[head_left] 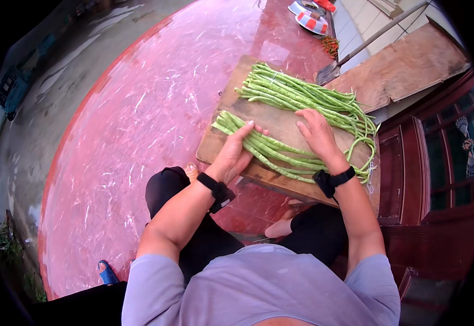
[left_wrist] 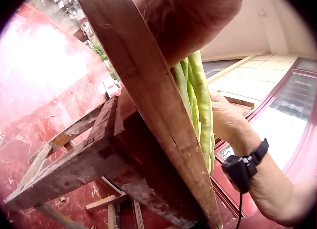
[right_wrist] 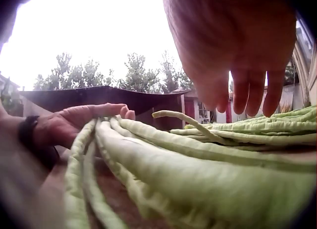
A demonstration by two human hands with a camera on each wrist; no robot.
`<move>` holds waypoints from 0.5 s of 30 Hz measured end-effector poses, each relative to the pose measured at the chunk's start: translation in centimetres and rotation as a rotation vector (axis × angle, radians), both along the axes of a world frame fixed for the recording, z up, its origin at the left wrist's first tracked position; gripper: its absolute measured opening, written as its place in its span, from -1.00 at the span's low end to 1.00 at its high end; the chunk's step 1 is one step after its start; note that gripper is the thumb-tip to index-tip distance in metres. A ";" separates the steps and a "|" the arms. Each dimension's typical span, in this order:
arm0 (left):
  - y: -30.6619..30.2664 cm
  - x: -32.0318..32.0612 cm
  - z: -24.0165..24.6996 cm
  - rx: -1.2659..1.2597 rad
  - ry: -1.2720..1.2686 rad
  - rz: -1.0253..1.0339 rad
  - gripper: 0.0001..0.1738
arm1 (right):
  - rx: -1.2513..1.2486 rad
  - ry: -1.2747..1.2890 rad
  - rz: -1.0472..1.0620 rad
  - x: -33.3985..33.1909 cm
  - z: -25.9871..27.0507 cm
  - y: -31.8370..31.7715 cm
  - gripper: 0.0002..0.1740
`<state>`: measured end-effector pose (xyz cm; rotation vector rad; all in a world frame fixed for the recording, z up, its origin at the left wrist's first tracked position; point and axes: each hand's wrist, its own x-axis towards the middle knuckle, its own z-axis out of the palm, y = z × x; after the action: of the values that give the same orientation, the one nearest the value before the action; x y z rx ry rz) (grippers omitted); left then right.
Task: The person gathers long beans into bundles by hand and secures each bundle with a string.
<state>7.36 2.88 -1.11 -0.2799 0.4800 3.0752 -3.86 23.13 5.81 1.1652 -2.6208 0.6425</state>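
My left hand [head_left: 235, 153] grips a small bunch of green yard-long beans [head_left: 274, 154] near its blunt ends, at the near edge of a small wooden table [head_left: 236, 92]. The beans trail rightward across the board, under my right wrist. Over the board, my right hand [head_left: 319, 135] hovers with its fingers [right_wrist: 241, 92] extended downward and holding nothing. A larger bundle of yard-long beans [head_left: 291, 93], tied near one end, lies along the far side. From below, the left wrist view shows the table's wooden edge [left_wrist: 148, 85] hiding part of the held beans.
A wooden board [head_left: 402, 68] and a long-handled shovel [head_left: 375, 41] lean at the right, near a dark red door [head_left: 411, 163]. White string [head_left: 371, 182] hangs at the table's right edge. Bowls [head_left: 311, 23] stand on the red floor at the back.
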 end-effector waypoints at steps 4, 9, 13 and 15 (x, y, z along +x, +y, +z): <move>0.0 0.0 0.4 0.001 -0.033 0.001 -0.83 | 0.160 0.008 -0.146 -3.1 -2.4 0.4 -0.54; -0.3 0.1 0.1 -0.017 0.001 -0.019 -0.78 | 0.310 -0.055 -0.177 -3.5 -3.2 -0.1 -0.66; -0.2 0.0 -0.2 -0.037 0.021 -0.005 -0.69 | 0.159 -0.266 -0.139 -3.8 -2.9 0.2 -0.77; -0.2 0.0 -0.3 -0.048 0.018 -0.005 -0.66 | -0.005 -0.405 -0.100 -3.7 -2.6 0.2 -0.78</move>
<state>7.34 2.65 -1.37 -0.2522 0.5548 3.0672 -7.52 23.33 3.23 0.9787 -2.9797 0.9499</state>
